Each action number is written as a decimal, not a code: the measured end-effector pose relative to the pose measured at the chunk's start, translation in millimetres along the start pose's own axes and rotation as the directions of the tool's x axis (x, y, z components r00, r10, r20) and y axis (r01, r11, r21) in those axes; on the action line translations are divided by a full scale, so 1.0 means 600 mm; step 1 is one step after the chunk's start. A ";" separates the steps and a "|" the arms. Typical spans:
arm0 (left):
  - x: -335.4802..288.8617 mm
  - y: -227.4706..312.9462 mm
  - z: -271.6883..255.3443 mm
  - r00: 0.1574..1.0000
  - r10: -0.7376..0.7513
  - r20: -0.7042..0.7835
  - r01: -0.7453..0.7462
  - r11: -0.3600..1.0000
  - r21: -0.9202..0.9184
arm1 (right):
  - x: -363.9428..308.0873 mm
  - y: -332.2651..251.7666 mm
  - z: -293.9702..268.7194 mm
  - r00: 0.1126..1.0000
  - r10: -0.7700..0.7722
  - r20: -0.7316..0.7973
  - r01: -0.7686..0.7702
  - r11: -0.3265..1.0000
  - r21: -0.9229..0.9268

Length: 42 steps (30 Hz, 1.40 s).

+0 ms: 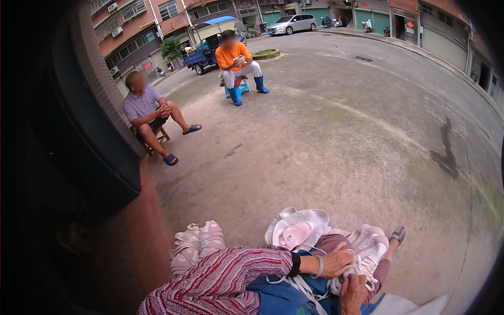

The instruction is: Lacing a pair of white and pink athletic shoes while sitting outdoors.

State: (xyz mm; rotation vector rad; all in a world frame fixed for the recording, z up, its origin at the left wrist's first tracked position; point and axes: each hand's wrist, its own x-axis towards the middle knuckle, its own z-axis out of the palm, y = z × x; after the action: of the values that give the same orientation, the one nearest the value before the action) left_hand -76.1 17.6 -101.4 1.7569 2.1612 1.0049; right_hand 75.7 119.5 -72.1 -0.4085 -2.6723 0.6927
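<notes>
Over my lap, a pale pink and white shoe upper (367,249) lies beside my hands, with white laces looped across its front. My left hand (337,262), with a bracelet at the wrist, is closed with its fingertips pinched at the lacing. Just below it, my right hand (353,292) is also closed at the laces, its fingertips partly hidden. Loose white shoelaces (304,287) hang over the blue cloth (262,291) on my lap. Another pink and white shoe upper (297,234) rests beyond my left wrist.
A pile of pink shoe uppers (198,242) sits left of my striped sleeve. Ahead, one person in purple (143,103) sits on a wooden stool, and another in orange (232,56) on a blue stool (238,90). A dark door (84,121) stands at left; vehicles are parked far off.
</notes>
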 end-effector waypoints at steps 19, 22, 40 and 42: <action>0.005 0.020 -0.002 0.997 -0.046 0.069 0.048 0.998 -0.030 | 0.024 -0.015 0.004 0.999 0.044 -0.028 -0.046 0.995 -0.088; 0.025 0.017 -0.020 0.987 -0.119 0.105 0.135 0.978 -0.161 | 0.029 -0.019 -0.013 1.000 -0.008 -0.018 0.006 0.992 -0.125; 0.092 0.047 -0.082 0.922 -0.366 0.125 0.387 0.870 -0.305 | 0.068 0.088 -0.081 0.942 0.215 -0.257 -0.201 0.976 0.082; 0.075 0.060 -0.089 0.922 -0.356 0.154 0.386 0.877 -0.285 | 0.072 0.088 -0.072 0.943 0.190 -0.274 -0.167 0.980 0.107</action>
State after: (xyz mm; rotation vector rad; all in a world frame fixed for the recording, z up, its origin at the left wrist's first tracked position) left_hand -88.3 40.9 -27.4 1.1652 2.0362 1.0595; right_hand 64.0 196.9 -52.4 -0.6809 -2.3482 0.7323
